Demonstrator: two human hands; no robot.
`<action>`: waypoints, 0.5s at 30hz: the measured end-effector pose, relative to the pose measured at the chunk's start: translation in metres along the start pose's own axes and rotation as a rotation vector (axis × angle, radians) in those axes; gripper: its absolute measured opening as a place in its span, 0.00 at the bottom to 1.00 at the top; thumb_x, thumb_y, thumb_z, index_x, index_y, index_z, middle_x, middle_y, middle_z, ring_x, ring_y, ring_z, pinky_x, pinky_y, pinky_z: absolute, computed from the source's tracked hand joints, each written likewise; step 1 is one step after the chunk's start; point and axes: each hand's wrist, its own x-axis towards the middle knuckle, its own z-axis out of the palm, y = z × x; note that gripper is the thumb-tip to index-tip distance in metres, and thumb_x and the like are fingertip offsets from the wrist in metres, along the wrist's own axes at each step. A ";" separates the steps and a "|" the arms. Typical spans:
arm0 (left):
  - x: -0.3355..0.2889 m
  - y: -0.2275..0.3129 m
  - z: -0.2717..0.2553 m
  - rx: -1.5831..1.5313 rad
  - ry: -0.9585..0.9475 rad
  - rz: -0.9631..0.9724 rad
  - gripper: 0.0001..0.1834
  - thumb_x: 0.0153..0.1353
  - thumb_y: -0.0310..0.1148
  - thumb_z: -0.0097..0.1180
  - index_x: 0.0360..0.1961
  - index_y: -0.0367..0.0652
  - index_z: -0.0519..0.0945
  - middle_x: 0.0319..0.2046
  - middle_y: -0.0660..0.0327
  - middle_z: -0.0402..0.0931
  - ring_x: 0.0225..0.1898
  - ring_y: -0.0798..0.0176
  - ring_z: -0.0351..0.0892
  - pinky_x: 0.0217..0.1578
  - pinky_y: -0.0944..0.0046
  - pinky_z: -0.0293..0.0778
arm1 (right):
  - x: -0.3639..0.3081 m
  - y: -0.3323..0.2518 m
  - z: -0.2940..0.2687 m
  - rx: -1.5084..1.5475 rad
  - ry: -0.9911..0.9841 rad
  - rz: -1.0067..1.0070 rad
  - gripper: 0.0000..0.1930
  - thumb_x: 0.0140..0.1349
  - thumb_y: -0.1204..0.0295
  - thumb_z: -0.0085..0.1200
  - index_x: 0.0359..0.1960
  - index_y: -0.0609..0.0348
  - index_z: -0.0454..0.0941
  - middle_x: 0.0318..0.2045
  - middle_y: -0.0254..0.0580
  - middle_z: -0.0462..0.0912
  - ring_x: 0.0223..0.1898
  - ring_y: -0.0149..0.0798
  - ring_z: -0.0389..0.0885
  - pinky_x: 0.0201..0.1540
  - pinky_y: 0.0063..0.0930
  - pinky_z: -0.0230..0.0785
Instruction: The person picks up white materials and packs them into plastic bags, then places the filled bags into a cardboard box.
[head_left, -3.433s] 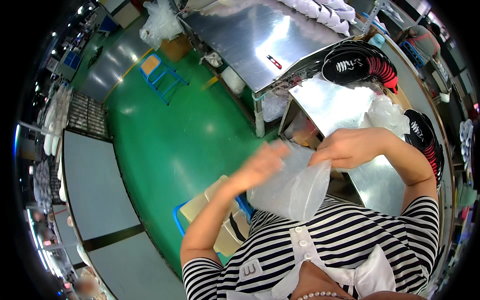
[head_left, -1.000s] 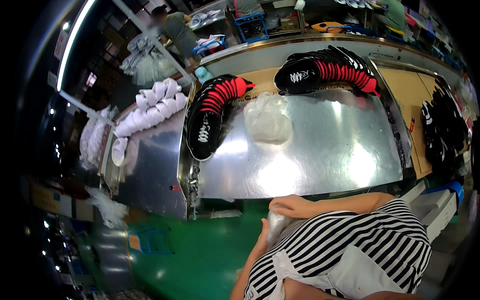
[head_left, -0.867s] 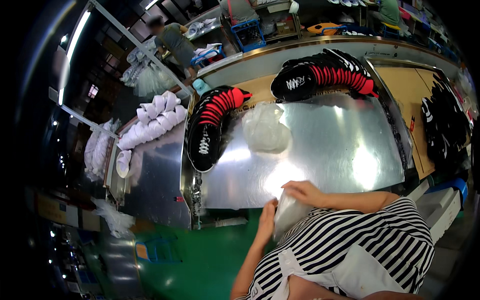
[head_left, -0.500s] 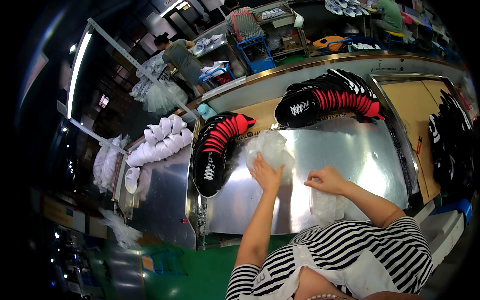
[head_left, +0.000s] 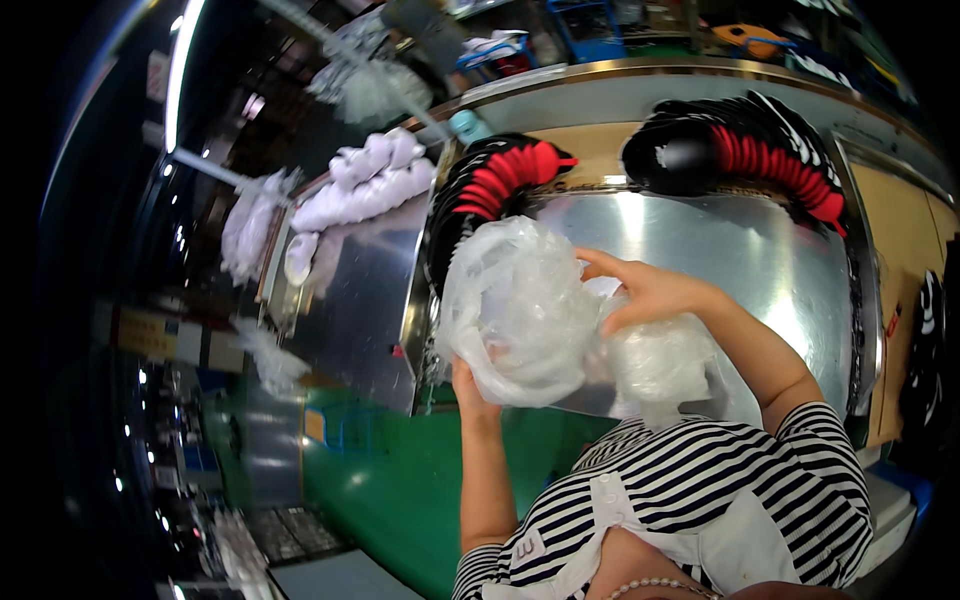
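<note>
A crumpled clear plastic bag [head_left: 525, 310] is lifted in front of me, puffed out and partly open. My left hand [head_left: 474, 388] grips it at its lower left, the fingers partly behind the film. Close to the bag's right side is my right hand [head_left: 655, 292], its fingers curved and apart, with nothing visibly held in them. Beneath that hand lies a flattened bundle of clear plastic [head_left: 662, 362] at the near edge of the metal table [head_left: 740, 255]. A curved row of black-and-red shoe uppers [head_left: 510, 180] is partly hidden behind the lifted bag.
Another row of black-and-red shoe uppers [head_left: 740, 150] lies at the table's far side. White uppers [head_left: 365, 190] are stacked on the left table. More black pieces [head_left: 925, 350] rest on cardboard at the right. A light blue bottle [head_left: 468, 126] stands at the back.
My left hand has raised the plastic bag off the table and brought it left and nearer. My right hand has opened from a closed pose. The view has shifted, with the scene now higher and rightward.
</note>
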 end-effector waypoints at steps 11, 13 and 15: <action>-0.119 0.041 -0.148 -0.168 0.404 0.128 0.23 0.67 0.39 0.39 0.58 0.39 0.67 0.53 0.51 0.71 0.37 0.49 0.78 0.38 0.48 0.77 | 0.069 -0.035 0.147 -0.264 -0.056 -0.206 0.11 0.57 0.70 0.53 0.38 0.65 0.75 0.34 0.44 0.77 0.39 0.42 0.76 0.43 0.32 0.66; -0.143 0.071 -0.167 -0.476 0.488 0.238 0.22 0.66 0.40 0.37 0.55 0.39 0.70 0.48 0.53 0.74 0.42 0.49 0.77 0.45 0.47 0.75 | 0.079 -0.048 0.138 -0.263 0.024 -0.198 0.10 0.58 0.68 0.53 0.30 0.65 0.75 0.29 0.44 0.74 0.32 0.43 0.74 0.37 0.34 0.65; -0.168 0.072 -0.209 -0.460 0.533 0.287 0.22 0.66 0.40 0.37 0.54 0.39 0.71 0.47 0.53 0.75 0.46 0.50 0.76 0.49 0.48 0.72 | 0.081 -0.059 0.163 -0.188 -0.109 -0.273 0.11 0.59 0.68 0.52 0.28 0.66 0.75 0.27 0.43 0.73 0.31 0.39 0.73 0.35 0.31 0.65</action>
